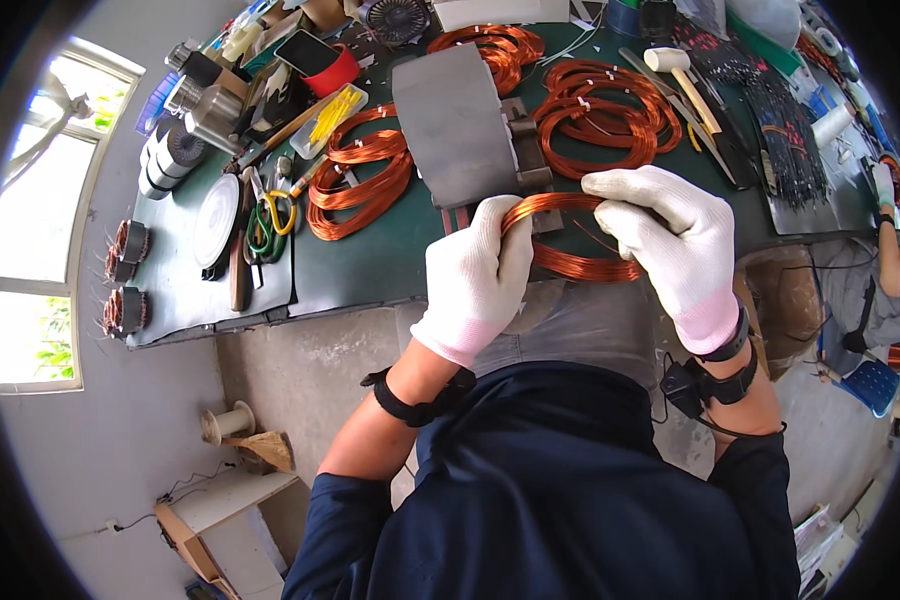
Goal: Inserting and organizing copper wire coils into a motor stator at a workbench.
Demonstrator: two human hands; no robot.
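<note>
My two hands, in white knitted gloves, hold a round coil of copper wire (577, 266) in front of me at the table's near edge. My left hand (482, 272) pinches the coil's left side between thumb and fingers. My right hand (667, 232) grips its right side, the fingers bent around the strands. A thin loose strand curves inside the loop. Just beyond my left hand stands a large dark grey curved metal body (450, 125), with metal blocks at its right side. More copper coils (610, 118) lie to its right, and others (362, 185) to its left.
Scissors (283, 213), a white round lid (217, 222) and two wound stators (125, 311) are on the left of the green table (345, 275). A white-headed mallet (682, 85) and a bundle of dark leads (792, 150) lie right. Another person's arm (888, 245) shows at far right.
</note>
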